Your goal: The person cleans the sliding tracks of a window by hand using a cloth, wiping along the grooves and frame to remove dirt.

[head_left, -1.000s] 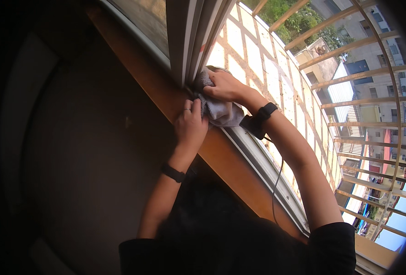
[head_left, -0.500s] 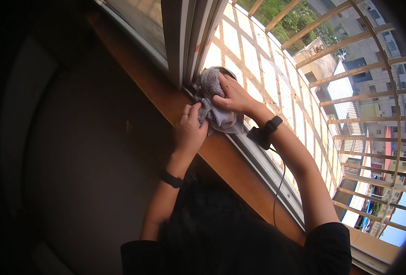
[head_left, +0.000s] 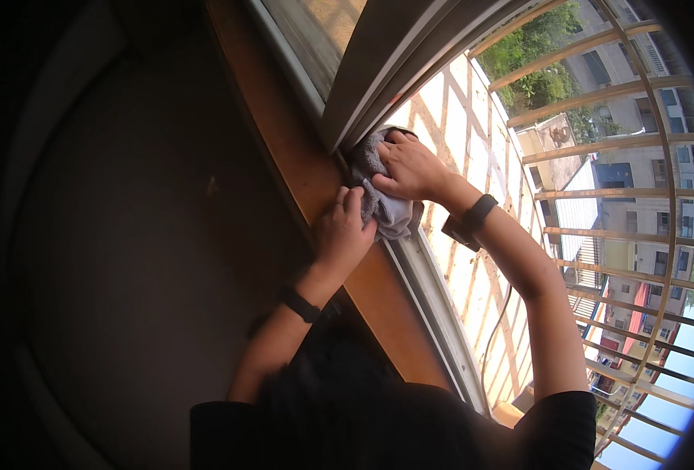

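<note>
Nearest, a black sleeve (head_left: 558,419) sits at the top of the right arm, and dark bands circle both wrists: a left wristband (head_left: 300,304) and a right wristband (head_left: 481,210). Beyond them, the left hand (head_left: 345,239) pinches the near edge of a bunched grey cloth (head_left: 390,211) between thumb and fingers; the right hand (head_left: 416,168) has its fingers curled over the cloth's upper part, gripping it from above. The cloth lies at the foot of the upright window frame (head_left: 386,74), over the end of the pale track (head_left: 441,313) beside the wooden sill (head_left: 387,313). The work at this corner looks under way, not finished, since both hands hold the cloth there; the rest of the track lies uncovered (whether it has been gone over cannot be told). Farther out are the sunlit ledge (head_left: 488,172), the curving bars (head_left: 597,149), a green tree (head_left: 531,59) and buildings (head_left: 636,176).
</note>
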{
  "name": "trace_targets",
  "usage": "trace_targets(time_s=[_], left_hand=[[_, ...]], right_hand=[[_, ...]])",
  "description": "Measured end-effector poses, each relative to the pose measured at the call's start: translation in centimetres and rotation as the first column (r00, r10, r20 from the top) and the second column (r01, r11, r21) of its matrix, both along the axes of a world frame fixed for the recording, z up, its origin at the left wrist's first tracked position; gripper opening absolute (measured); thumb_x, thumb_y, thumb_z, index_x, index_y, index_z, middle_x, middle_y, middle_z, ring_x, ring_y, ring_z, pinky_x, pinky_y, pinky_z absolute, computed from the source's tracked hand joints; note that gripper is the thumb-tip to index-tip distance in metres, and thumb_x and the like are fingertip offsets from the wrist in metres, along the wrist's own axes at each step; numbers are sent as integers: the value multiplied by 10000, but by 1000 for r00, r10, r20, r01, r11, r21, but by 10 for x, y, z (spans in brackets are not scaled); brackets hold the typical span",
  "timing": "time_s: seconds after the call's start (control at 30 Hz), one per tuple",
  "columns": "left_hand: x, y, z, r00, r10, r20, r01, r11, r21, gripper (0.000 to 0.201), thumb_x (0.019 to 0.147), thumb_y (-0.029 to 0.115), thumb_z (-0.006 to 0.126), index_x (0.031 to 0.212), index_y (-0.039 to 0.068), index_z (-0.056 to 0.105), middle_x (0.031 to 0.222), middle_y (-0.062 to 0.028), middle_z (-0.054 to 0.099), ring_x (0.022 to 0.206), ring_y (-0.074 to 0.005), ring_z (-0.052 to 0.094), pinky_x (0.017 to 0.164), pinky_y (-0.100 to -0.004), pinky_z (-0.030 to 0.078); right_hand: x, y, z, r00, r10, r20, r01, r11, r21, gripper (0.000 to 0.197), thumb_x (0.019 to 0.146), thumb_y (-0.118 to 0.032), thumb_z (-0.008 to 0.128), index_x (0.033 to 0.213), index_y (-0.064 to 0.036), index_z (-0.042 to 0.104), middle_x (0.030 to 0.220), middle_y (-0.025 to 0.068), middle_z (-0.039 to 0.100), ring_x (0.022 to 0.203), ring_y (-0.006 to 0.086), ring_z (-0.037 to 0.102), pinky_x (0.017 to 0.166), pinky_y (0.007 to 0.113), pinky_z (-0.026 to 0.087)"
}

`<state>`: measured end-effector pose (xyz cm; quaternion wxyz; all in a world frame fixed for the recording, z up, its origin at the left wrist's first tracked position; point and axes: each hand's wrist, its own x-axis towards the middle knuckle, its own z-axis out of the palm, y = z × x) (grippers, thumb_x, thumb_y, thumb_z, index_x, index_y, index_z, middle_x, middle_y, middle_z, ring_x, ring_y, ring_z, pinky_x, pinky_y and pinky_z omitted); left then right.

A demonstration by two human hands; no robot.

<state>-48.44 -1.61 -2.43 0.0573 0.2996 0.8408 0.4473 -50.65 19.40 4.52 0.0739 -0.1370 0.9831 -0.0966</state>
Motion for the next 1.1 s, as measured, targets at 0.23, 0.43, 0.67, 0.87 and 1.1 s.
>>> trace_targets(time_s=[0.23, 0.43, 0.67, 0.87, 1.1], left_hand=[[1, 5, -5, 1000, 4, -14, -2, 996, 86, 490, 786, 97, 732, 1210, 59, 487, 1119, -182, 570, 976, -451, 609, 762, -519, 504], [13, -7, 6, 997, -70, -25, 68, 996, -61, 498, 784, 132, 750, 1212, 68, 504, 1109, -151, 584, 936, -428, 632, 756, -500, 519], [12, -15, 19, 980, -177, -96, 170, 983, -75, 491, 779, 156, 758, 1216, 79, 547, 1102, -133, 605, 930, -392, 658, 754, -484, 533], [-31, -7, 10, 989, -83, -122, 78, 996, -48, 469, 790, 144, 734, 1218, 93, 551, 1107, -141, 615, 936, -420, 647, 753, -504, 532], [-16, -10, 2, 995, -60, -80, 55, 996, -67, 494, 788, 146, 738, 1227, 94, 517, 1153, -146, 593, 939, -433, 638, 734, -518, 519]], right_hand=[[0, 4, -13, 999, -52, -1, 52, 995, -80, 429, 802, -413, 609, 888, 5, 563, 883, 167, 646, 953, 377, 549, 886, 470, 470], [19, -8, -8, 990, -137, 21, 138, 980, -145, 399, 755, -350, 644, 903, 5, 537, 893, 200, 610, 933, 393, 524, 856, 478, 458], [58, -9, -12, 961, -272, 39, 272, 919, -284, 447, 756, -331, 635, 995, 34, 534, 1004, 256, 533, 1012, 430, 511, 926, 481, 435], [5, -3, -27, 932, -353, 82, 359, 869, -340, 511, 781, -378, 652, 1064, 36, 553, 1075, 304, 591, 1127, 447, 528, 997, 478, 439], [11, -5, -37, 925, -365, 109, 373, 807, -457, 530, 790, -361, 640, 1107, 55, 557, 1131, 335, 572, 1176, 465, 502, 1031, 478, 425]])
